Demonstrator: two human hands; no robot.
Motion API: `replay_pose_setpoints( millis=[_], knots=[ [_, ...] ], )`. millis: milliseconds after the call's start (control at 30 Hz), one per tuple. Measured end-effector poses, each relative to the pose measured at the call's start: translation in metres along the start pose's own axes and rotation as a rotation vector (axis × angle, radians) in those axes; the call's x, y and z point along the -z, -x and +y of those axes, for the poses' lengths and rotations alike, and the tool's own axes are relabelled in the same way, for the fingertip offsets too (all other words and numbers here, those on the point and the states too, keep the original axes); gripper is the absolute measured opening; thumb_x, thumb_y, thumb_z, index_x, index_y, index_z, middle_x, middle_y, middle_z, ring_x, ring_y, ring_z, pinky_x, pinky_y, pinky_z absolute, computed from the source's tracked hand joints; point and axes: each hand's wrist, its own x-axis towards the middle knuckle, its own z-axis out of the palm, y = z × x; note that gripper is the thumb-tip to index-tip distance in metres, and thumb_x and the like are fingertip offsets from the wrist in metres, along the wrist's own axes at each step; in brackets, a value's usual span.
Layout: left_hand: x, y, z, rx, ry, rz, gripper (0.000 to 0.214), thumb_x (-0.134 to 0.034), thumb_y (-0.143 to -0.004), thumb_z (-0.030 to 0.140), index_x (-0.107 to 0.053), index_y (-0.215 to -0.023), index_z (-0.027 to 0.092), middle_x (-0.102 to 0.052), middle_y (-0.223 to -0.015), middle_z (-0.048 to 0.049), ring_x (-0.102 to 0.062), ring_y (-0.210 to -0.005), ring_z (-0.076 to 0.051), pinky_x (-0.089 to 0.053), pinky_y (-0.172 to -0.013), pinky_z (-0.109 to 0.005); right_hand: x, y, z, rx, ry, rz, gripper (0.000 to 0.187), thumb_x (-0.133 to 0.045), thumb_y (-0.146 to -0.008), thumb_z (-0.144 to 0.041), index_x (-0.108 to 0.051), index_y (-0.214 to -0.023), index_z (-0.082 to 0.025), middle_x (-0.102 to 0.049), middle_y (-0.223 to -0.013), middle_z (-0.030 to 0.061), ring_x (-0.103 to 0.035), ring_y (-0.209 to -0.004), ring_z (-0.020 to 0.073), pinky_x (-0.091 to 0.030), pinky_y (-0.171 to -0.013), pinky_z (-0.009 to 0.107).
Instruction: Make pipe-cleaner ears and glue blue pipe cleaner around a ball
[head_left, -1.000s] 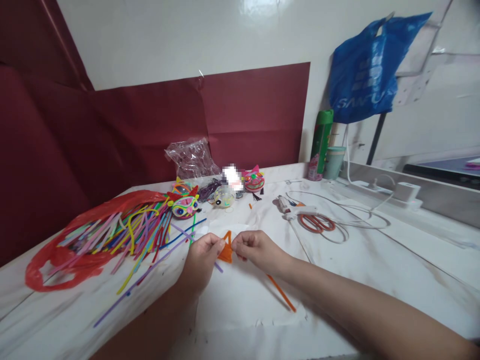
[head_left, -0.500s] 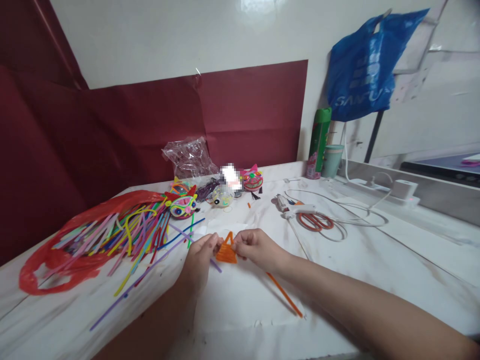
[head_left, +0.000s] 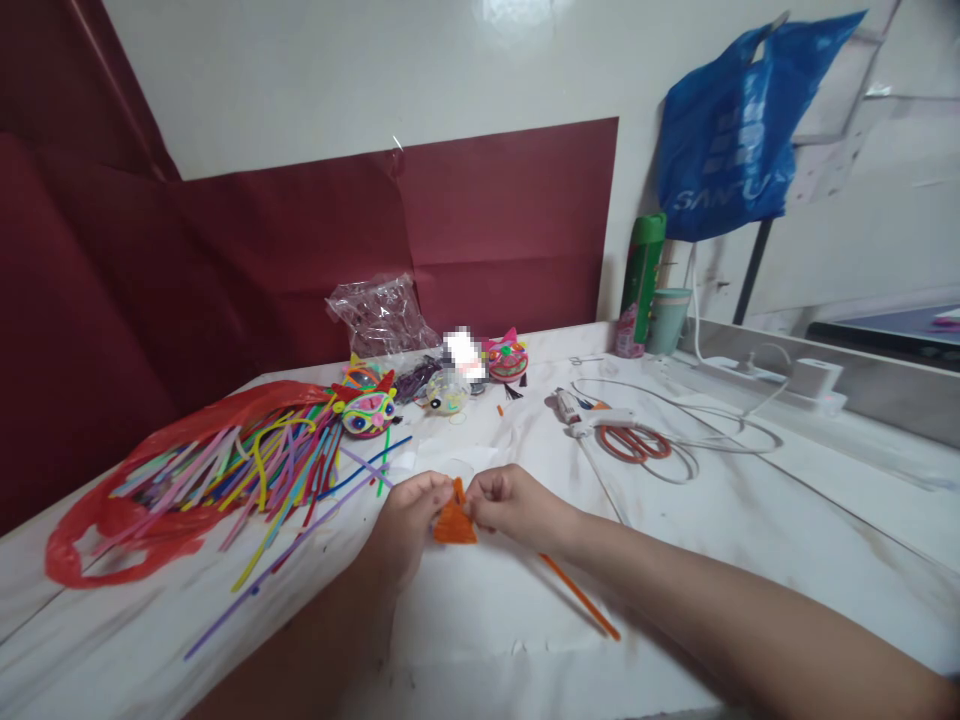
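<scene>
My left hand (head_left: 405, 520) and my right hand (head_left: 514, 505) meet over the white table (head_left: 750, 520), both pinched on a small orange triangle of wound pipe cleaner (head_left: 454, 520). The loose tail of the orange pipe cleaner (head_left: 581, 598) trails from under my right hand toward the near edge. A purple pipe cleaner (head_left: 285, 575) runs under my left hand.
A red plastic bag (head_left: 120, 510) spills several coloured pipe cleaners (head_left: 277, 465) at left. Decorated round faces (head_left: 367, 410) and a clear packet (head_left: 379, 315) stand behind. A glue gun (head_left: 589, 418), red scissors (head_left: 634, 443), white cable, green can (head_left: 641, 285) and blue bag (head_left: 739, 130) are at right.
The orange triangle has filled in with more windings and sits lower between my fingers. The loose tail has shifted slightly right. Both hands stay in place.
</scene>
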Motion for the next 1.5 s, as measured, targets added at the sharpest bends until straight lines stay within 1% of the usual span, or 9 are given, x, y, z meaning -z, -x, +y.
replay_pose_setpoints(
  millis=[200,367,600,800,867,1000,1100,1267,1500],
  knots=[
    [0.004,-0.004,-0.005,0.059,-0.096,0.031,0.014,-0.067,-0.053,0.023,-0.06,-0.061,0.015,-0.058,-0.052,0.0021,-0.05,-0.047,-0.01,-0.037,-0.05,-0.022,-0.001,0.001,0.0,-0.009,0.047,-0.032,0.009,-0.049,-0.062,-0.014,-0.049,-0.054,-0.018,-0.045,-0.047,-0.0075,-0.035,-0.045,0.0059,-0.027,-0.046,0.02],
    [-0.002,-0.001,0.0,0.05,-0.165,0.096,0.013,-0.067,-0.055,0.022,-0.056,-0.058,0.016,-0.055,-0.049,0.0047,-0.046,-0.044,-0.008,-0.034,-0.047,-0.02,-0.002,0.003,-0.002,-0.015,0.07,-0.013,0.011,-0.05,-0.063,-0.015,-0.048,-0.052,-0.018,-0.046,-0.048,-0.0074,-0.035,-0.045,0.0056,-0.026,-0.045,0.02],
    [-0.003,0.002,-0.002,0.019,-0.125,0.078,0.018,-0.069,-0.059,0.025,-0.053,-0.057,0.017,-0.052,-0.049,0.0059,-0.046,-0.044,-0.008,-0.035,-0.047,-0.019,-0.002,0.003,-0.004,-0.008,0.034,-0.01,0.011,-0.05,-0.062,-0.013,-0.049,-0.052,-0.017,-0.046,-0.047,-0.0077,-0.035,-0.045,0.0052,-0.026,-0.045,0.019],
    [-0.001,0.0,0.003,-0.053,-0.05,0.125,0.023,-0.063,-0.069,0.039,-0.063,-0.069,0.016,-0.06,-0.058,0.0005,-0.054,-0.053,-0.012,-0.043,-0.054,-0.024,0.0,-0.001,-0.003,-0.016,-0.018,0.051,0.012,-0.053,-0.062,-0.013,-0.05,-0.051,-0.018,-0.047,-0.045,-0.0076,-0.037,-0.044,0.0058,-0.028,-0.046,0.019],
    [0.0,0.0,0.004,-0.063,-0.08,0.128,0.022,-0.065,-0.068,0.038,-0.064,-0.069,0.016,-0.061,-0.059,0.0001,-0.054,-0.053,-0.012,-0.043,-0.054,-0.023,0.001,-0.002,-0.002,-0.021,-0.025,0.08,0.011,-0.053,-0.062,-0.013,-0.051,-0.051,-0.018,-0.048,-0.045,-0.0073,-0.038,-0.044,0.0062,-0.028,-0.046,0.02],
    [0.003,-0.001,0.001,0.015,-0.116,0.081,0.025,-0.073,-0.061,0.036,-0.06,-0.066,0.015,-0.061,-0.054,0.0009,-0.052,-0.048,-0.011,-0.039,-0.045,-0.021,0.002,-0.003,-0.003,-0.04,-0.055,0.082,0.011,-0.054,-0.064,-0.016,-0.054,-0.053,-0.017,-0.05,-0.045,-0.0063,-0.04,-0.044,0.0067,-0.031,-0.047,0.02],
    [0.003,-0.001,0.001,0.004,-0.068,0.107,0.025,-0.073,-0.061,0.035,-0.059,-0.064,0.015,-0.062,-0.055,0.0001,-0.055,-0.05,-0.012,-0.042,-0.048,-0.022,0.004,-0.004,-0.006,-0.021,-0.115,0.038,0.018,-0.052,-0.071,-0.021,-0.058,-0.054,-0.016,-0.054,-0.047,-0.0044,-0.045,-0.047,0.0075,-0.037,-0.052,0.02],
    [0.002,-0.002,0.005,0.011,-0.041,0.142,0.025,-0.073,-0.059,0.033,-0.058,-0.061,0.015,-0.061,-0.054,0.0001,-0.054,-0.05,-0.012,-0.043,-0.048,-0.023,0.01,-0.008,-0.006,-0.088,-0.191,0.102,0.018,-0.05,-0.07,-0.017,-0.063,-0.058,-0.015,-0.058,-0.048,-0.004,-0.048,-0.046,0.0077,-0.037,-0.051,0.02],
    [0.002,-0.001,0.003,0.014,-0.09,0.114,0.024,-0.072,-0.061,0.034,-0.057,-0.061,0.016,-0.06,-0.05,0.001,-0.053,-0.046,-0.012,-0.04,-0.045,-0.022,0.006,-0.005,-0.004,-0.078,-0.219,-0.027,0.013,-0.067,-0.064,-0.025,-0.061,-0.059,-0.016,-0.059,-0.051,-0.0045,-0.051,-0.049,0.0079,-0.042,-0.055,0.021]
  ],
)
